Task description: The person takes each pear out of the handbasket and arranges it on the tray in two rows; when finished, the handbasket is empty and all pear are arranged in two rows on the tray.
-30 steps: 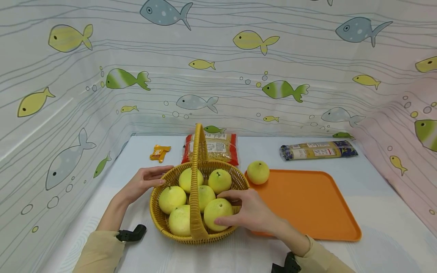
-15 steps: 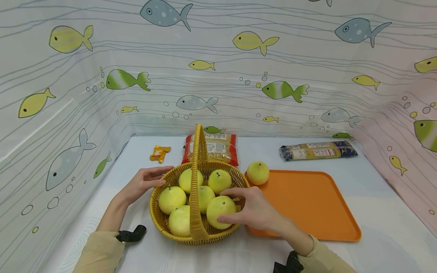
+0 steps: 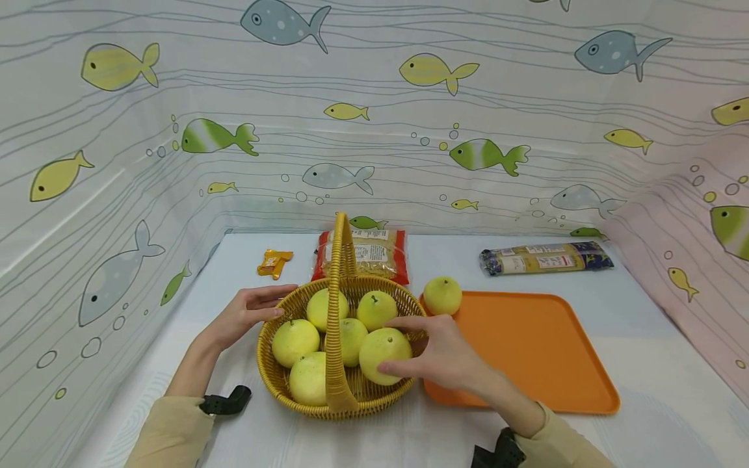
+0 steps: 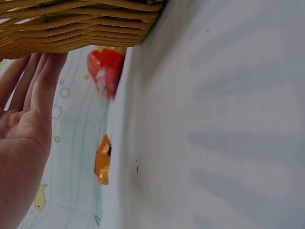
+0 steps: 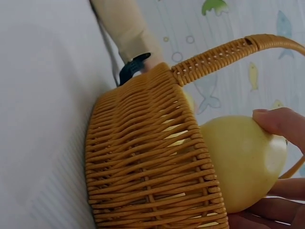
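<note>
My right hand [image 3: 443, 354] grips a pale yellow round pear [image 3: 379, 354] between thumb and fingers, at the right side of a wicker basket [image 3: 266, 374]. In the right wrist view, that pear [image 5: 238, 162] bulges above the basket's rim. Several similar pears lie in the basket, under its tall arched handle [image 3: 333, 312]. At the basket's left rim rests my left hand [image 3: 246, 313]. The left wrist view shows its long fingers [image 4: 47, 81] stretched straight up to the woven side. Another pear [image 3: 443, 296] sits on the far left corner of an orange tray [image 3: 526, 351].
Behind the basket stands a clear bag with red edges [image 3: 374, 253]. A small orange packet [image 3: 274, 263] lies at the back left. Farther right, a long packet with dark blue ends [image 3: 544, 258] lies behind the tray. Fish-printed sheeting [image 3: 386, 149] surrounds the white table.
My right hand has moved a little to the right and away from me, with the pear shifting along in its grip. My left hand and the basket have stayed put.
</note>
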Demonstrator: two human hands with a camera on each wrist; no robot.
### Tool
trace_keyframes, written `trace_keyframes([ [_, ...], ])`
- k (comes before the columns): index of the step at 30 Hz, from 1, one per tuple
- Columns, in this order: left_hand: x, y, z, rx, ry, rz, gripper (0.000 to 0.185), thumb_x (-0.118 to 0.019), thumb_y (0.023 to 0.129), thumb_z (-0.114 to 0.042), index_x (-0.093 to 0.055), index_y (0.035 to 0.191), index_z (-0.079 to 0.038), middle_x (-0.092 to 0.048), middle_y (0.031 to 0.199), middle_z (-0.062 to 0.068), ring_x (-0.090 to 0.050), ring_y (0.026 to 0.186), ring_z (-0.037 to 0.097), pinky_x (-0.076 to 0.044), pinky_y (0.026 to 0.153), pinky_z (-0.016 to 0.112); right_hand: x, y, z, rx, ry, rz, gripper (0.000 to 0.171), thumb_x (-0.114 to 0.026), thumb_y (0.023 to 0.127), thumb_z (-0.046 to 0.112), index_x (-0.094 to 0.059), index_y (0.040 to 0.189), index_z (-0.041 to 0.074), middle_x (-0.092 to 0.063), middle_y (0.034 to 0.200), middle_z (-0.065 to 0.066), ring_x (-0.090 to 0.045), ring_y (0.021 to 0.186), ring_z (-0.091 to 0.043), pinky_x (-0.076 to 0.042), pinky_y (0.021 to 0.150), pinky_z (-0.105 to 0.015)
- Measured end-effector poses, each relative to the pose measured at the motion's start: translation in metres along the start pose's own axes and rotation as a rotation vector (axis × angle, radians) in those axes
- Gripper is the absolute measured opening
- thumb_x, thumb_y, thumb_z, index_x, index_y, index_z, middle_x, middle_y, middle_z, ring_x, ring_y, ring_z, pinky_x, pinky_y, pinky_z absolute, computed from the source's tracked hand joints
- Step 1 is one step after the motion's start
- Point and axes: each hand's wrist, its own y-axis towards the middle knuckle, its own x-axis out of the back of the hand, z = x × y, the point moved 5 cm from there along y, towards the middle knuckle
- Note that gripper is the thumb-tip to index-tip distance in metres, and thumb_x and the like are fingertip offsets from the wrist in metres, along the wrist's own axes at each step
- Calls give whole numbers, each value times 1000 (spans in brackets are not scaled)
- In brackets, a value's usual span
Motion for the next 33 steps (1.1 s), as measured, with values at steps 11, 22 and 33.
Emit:
trace_keyframes([
  [11, 0, 0, 1, 0, 4, -4, 51, -62, 97, -10, -49, 145, 2, -59, 142, 4, -60, 121, 3, -49, 97, 19, 10, -1, 2, -27, 85, -11, 55, -88, 75, 35, -71, 121, 11, -66, 116, -12, -73, 90, -17, -59, 75, -26],
  [22, 0, 1, 1, -1, 15, 2, 50, -61, 97, -10, -49, 145, 1, -56, 144, 12, -61, 120, 3, -49, 97, 19, 27, -5, 6, -41, 21, -55, 56, -87, 76, 36, -71, 124, 13, -68, 117, -8, -71, 96, -25, -59, 76, -28],
  [33, 0, 1, 0, 4, 8, 0, 51, -60, 98, -10, -48, 145, 2, -57, 143, 9, -61, 120, 3, -49, 97, 19, 42, -6, 6, -53, 1, -104, 56, -89, 74, 34, -71, 123, 13, -68, 122, -7, -71, 99, -20, -59, 81, -30],
])
